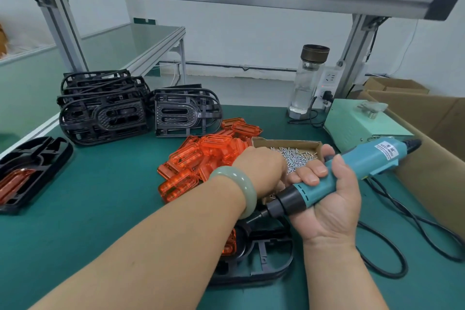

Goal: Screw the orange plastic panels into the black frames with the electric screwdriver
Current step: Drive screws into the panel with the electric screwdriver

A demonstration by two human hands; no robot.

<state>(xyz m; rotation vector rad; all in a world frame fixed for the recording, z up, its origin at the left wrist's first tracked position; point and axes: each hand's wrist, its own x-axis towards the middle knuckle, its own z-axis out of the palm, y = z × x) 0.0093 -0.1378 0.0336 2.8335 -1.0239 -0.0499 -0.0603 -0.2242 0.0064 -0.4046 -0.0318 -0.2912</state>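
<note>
Green table (pixel 100 196) carries a pile of panels (pixel 201 156), stacked frames (pixel 105 111) behind it and a box (pixel 289 143) of screws (pixel 294 158). Right grip (pixel 329 201) is clamped round the screwdriver (pixel 364 161), bit over the near frame (pixel 266 262), which holds one panel (pixel 230 244). Left grip (pixel 259 168) reaches into the box with its fingers hidden, so I cannot tell their state.

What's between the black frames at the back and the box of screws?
A pile of orange panels lies between the black frames and the box of screws, in the head view.
</note>
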